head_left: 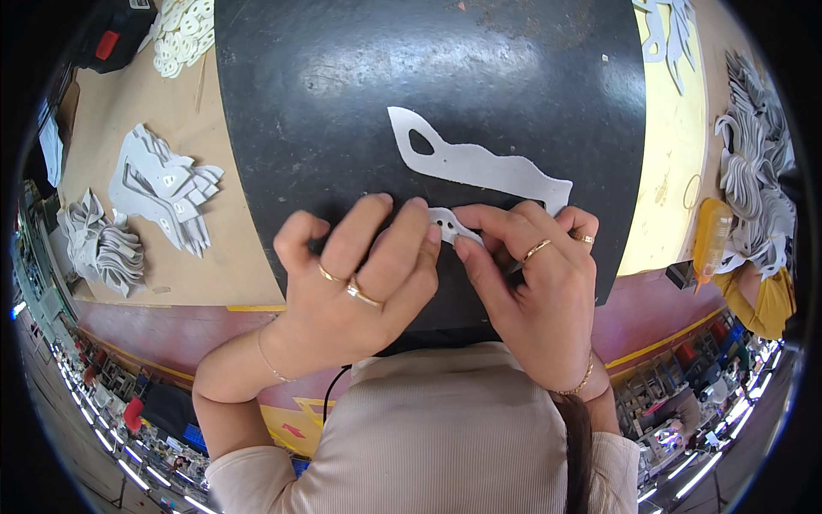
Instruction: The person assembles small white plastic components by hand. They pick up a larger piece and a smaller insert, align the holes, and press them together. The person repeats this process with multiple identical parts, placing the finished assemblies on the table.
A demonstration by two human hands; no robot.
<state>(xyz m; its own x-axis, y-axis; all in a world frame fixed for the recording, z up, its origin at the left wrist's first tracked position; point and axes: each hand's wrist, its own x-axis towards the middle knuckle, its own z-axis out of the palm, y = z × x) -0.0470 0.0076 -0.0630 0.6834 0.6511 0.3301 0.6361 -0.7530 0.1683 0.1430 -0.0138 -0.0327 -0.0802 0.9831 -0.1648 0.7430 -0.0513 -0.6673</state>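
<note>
Both hands meet at the near edge of a black round mat (360, 94), pinching one small white cut-out piece (449, 224) between them. The left hand (355, 278) has its fingertips pressed onto the piece's left end, thumb hidden underneath; the right hand (535, 274) nips the right end between thumb and forefinger. Gold rings sit on fingers of both hands, thin bracelets on both wrists.

Just past the held piece, toward 12 o'clock, a long wavy white cut-out (479, 163) with an oval hole lies flat on the mat, near but apart from the fingers.

No bin or tray shows; the stock lies in loose heaps on the brown board (231, 248) and the yellow surface (672, 146). At 9 o'clock from the hands sits a stack of pale grey shaped pieces (163, 188), with a curled grey bundle (98, 244) further out. At 11 o'clock is a pile of small white rings (181, 32). At 3 o'clock stands a yellow squeeze bottle (712, 238), contents not discernible, beside a big heap of grey cut-outs (753, 163)
</note>
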